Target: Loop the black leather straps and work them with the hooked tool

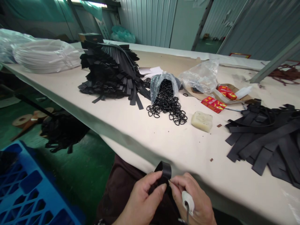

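Low in the head view, in front of the table edge, my left hand (pixel 146 197) pinches a looped black strap (pixel 166 170) between thumb and fingers. Right beside it, my right hand (pixel 191 195) is closed round a tool with a white-wrapped part (pixel 188 202) and a thin metal rod. Its thumb and forefinger meet at the strap's lower edge; whether they also grip the strap is hard to tell. Beyond the hands, black D-shaped rings (pixel 166 100) spill from a clear plastic bag. A pale wax-like block (pixel 202 121) lies to their right.
Bundled black straps (pixel 110 68) are stacked at the table's left, more loose straps (pixel 269 134) at the right. Red packets (pixel 213 104) and a crumpled clear bag (pixel 201 75) lie behind the block. A blue plastic pallet (pixel 30 187) stands on the floor, lower left.
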{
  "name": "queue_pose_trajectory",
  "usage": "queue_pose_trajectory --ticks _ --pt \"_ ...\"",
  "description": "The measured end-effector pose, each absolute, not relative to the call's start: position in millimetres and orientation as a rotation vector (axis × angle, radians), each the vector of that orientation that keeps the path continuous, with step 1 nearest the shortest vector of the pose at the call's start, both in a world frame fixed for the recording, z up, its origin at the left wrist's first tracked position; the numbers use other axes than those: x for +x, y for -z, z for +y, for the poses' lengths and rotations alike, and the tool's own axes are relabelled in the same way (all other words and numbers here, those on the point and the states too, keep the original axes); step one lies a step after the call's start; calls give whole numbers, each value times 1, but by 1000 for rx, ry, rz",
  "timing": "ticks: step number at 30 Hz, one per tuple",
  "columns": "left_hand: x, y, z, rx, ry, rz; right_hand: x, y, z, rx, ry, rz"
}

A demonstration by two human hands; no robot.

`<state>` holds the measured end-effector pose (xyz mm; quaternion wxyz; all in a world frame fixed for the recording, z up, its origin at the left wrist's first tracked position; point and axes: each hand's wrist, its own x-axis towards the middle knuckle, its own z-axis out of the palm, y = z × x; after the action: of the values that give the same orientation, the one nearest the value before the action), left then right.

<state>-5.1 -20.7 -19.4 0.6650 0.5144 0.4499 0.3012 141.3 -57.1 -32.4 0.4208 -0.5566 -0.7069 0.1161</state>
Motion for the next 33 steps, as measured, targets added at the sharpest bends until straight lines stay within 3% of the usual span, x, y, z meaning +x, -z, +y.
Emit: queue_pose_trajectory --ticks 7,12,16,25,33 --pt "-3 17 -20 1069 -676 955 142 36 -61 -1412 -360 -1724" --pt "1 15 -19 890 -675 930 139 33 -59 -1657 -947 -1121" --pt "3 14 -17 699 -645 895 138 35 -59 -1580 -1300 -849" --pt "10 15 -17 662 -641 883 130 32 -58 -1703 -1146 -753" --pt "2 26 -22 1095 -658 969 140 27 -53 -1638 -1458 -929"
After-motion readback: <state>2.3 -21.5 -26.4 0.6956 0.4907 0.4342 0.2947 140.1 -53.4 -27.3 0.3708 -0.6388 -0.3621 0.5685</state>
